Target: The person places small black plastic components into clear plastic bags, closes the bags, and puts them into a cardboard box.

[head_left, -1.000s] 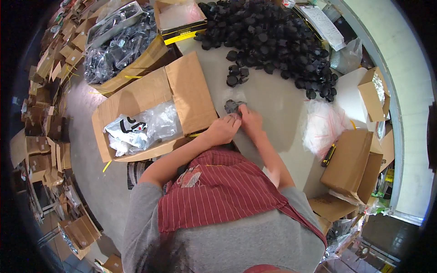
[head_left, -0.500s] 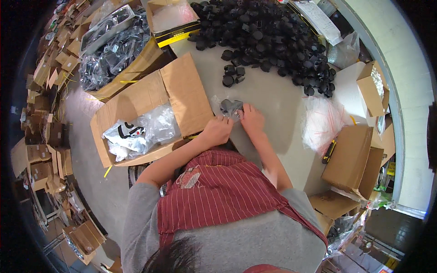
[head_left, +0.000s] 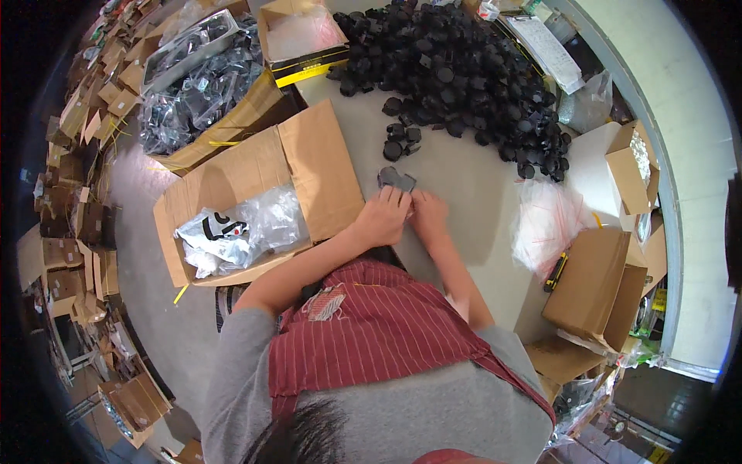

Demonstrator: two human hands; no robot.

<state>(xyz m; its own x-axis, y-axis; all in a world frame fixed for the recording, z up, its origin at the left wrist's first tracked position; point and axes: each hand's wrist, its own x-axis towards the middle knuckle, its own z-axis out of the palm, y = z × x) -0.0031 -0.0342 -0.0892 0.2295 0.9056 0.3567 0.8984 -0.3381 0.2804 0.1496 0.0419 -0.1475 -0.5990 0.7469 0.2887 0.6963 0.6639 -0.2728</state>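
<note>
Over the table (head_left: 464, 182), both hands are close together at a small dark plastic part (head_left: 396, 179), greyish as if seen through a clear bag. My left hand (head_left: 382, 218) has its fingers closed at the near side of this bagged part. Right beside it, my right hand (head_left: 429, 214) is closed too, fingers pinched at the bag's near edge. What lies between the fingertips is mostly hidden. Beyond the hands, a few loose black plastic parts (head_left: 400, 141) lie apart from a large heap of similar parts (head_left: 448, 73).
To the left, an open cardboard box (head_left: 321, 166) holds clear plastic bags (head_left: 270, 220). Behind it stands a carton of bagged dark parts (head_left: 193, 104). On the right are a stack of clear bags with red lines (head_left: 545, 220), a yellow-black cutter (head_left: 556, 272) and a brown box (head_left: 587, 282).
Both hands have drawn closer together at the bag, my left hand shifting right and covering more of it. The view has tilted slightly.
</note>
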